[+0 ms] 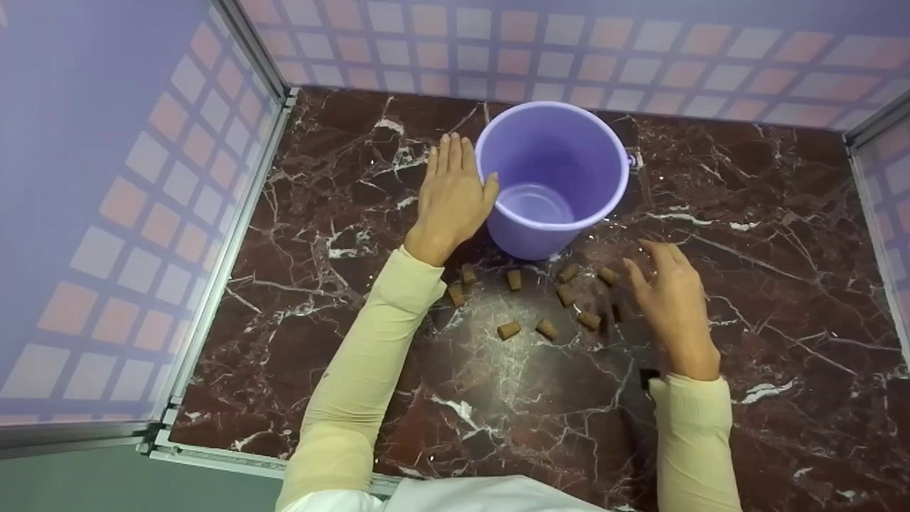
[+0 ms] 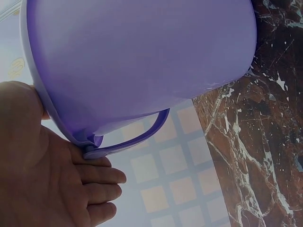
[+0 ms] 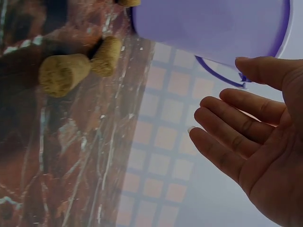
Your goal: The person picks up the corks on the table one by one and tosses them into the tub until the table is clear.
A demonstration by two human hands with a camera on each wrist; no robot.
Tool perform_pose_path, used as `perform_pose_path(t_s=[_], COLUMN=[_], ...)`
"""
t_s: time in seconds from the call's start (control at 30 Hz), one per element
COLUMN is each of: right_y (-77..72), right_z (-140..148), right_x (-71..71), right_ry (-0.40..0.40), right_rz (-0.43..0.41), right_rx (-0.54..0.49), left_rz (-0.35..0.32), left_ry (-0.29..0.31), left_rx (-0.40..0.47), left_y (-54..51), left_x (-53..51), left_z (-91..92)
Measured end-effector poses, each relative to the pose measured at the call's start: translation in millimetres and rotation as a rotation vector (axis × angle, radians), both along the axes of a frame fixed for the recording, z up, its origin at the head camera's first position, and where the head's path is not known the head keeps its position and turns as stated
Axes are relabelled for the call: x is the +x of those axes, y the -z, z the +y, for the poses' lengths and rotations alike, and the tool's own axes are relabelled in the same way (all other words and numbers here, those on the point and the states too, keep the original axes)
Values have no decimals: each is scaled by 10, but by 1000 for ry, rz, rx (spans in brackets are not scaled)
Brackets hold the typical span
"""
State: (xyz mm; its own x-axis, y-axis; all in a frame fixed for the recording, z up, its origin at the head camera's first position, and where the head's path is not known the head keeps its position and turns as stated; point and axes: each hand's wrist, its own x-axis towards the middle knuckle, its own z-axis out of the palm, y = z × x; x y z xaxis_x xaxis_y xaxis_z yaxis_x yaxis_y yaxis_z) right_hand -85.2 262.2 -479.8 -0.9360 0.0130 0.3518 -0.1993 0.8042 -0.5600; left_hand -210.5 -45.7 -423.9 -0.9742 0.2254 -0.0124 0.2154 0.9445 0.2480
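A purple bucket (image 1: 533,238) stands upright at the back middle of the table, and no contents show inside it. Against the left side of its rim rests my left hand (image 1: 455,195), fingers straight and thumb over the rim. In the left wrist view the bucket's handle (image 2: 137,140) hangs beside the fingers. My right hand (image 1: 668,299) hovers to the right of several brown corks, fingers loosely bent and holding nothing. One cork (image 1: 608,276) lies nearest to its fingertips. Other corks, such as one (image 1: 509,330) toward the front, lie scattered before the bucket.
The tabletop (image 1: 320,398) is dark red-brown marble with white veins. Purple panels with a checked pattern (image 1: 163,206) enclose it at the left, back and right. A metal frame edge (image 1: 227,277) runs along the left side.
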Motion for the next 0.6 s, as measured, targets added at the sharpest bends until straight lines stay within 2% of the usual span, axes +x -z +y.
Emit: perform_pose_path(t_s=[0.6], right_y=[194], right_z=[36], right_x=[61], right_ry=[4], right_rz=[-55], right_rx=[-27], left_rz=[52], left_ry=[6], left_rx=[11], left_y=[30], left_x=[11], left_z=[1])
